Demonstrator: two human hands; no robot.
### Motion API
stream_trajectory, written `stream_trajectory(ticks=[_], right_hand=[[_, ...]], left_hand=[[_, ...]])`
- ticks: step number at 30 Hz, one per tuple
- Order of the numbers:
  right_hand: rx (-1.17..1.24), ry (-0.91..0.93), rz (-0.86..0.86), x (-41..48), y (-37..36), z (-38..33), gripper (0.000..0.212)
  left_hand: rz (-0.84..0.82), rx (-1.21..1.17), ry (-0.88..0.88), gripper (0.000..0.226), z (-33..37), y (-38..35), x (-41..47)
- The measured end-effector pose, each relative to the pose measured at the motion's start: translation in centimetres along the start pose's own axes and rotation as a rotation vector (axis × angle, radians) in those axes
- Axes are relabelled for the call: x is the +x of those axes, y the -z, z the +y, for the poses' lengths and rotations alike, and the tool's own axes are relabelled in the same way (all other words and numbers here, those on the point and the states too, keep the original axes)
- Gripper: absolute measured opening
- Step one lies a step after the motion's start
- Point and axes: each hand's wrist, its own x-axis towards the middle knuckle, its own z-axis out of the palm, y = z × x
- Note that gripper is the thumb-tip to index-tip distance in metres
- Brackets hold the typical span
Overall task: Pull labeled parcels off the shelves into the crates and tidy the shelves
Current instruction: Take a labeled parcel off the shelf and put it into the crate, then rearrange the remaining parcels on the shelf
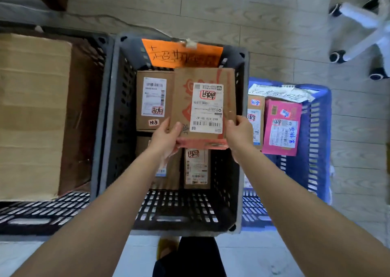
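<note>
The floor (274, 12) is pale grey wood-grain plank, giving way to a glossy light strip at the person's feet, and a white swivel-chair base (365, 23) on black castors stands off at the far right. Three slotted plastic crates sit side by side on the floor: a black crate (42, 211) on the left filled by one large plain carton (33, 112), a dark grey crate (124, 112) in the middle, and a blue crate (316, 150) on the right. There are two handwritten paper signs, an orange sign (181, 53) at the far rim of the grey one and a crumpled white sign (280, 93) at the far end of the blue. The person holds a flat brown cardboard parcel (183, 91), printed in red and carrying a white shipping label (207, 107) with a red-marked sticker, above the far right part of the dark grey crate. The left hand (166, 137) grips the parcel's near left corner, thumb on the top face and fingers curled beneath. The right hand (239, 131) clasps the near right edge, thumb on top and fingers round the side. Under the parcel in that crate lie three labelled brown boxes: a far-left box (154, 101), a near box (197, 167), and a half-hidden box (143, 145) under the left wrist. The blue crate holds two, a narrow brown box (256, 116) just beside a pink box (281, 126), both labelled
</note>
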Motion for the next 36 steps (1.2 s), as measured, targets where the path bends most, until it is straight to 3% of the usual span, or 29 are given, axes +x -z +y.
stream_trajectory(ticks=[10, 16, 19, 22, 29, 36], right_hand=[[-0.199, 0.053, 0.156, 6.1, -3.2, 0.4, 0.031], [-0.154, 0.036, 0.108, 3.3, -2.5, -1.3, 0.028], [-0.169, 0.087, -0.013, 0.0, -2.2, -3.8, 0.031], [-0.196, 0.161, -0.172, -4.6, -3.0, -6.8, 0.037], [-0.188, 0.344, -0.466, -21.9, -9.1, -11.3, 0.032], [-0.322, 0.615, -0.723, -47.5, -16.5, -2.6, 0.025]], left_hand=[[0.152, 0.122, -0.06, 0.059, 0.7, -2.2, 7.4], [0.245, 0.133, 0.013, 0.058, 1.5, -1.2, 3.4], [0.279, 0.04, 0.021, 0.049, 2.3, 0.5, -0.9], [0.316, -0.063, 0.017, 0.03, 2.8, 3.4, -5.8], [0.435, -0.319, -0.082, 0.035, -0.2, 14.5, -19.4], [0.704, -0.533, -0.168, 0.04, -15.7, 28.4, -37.9]])
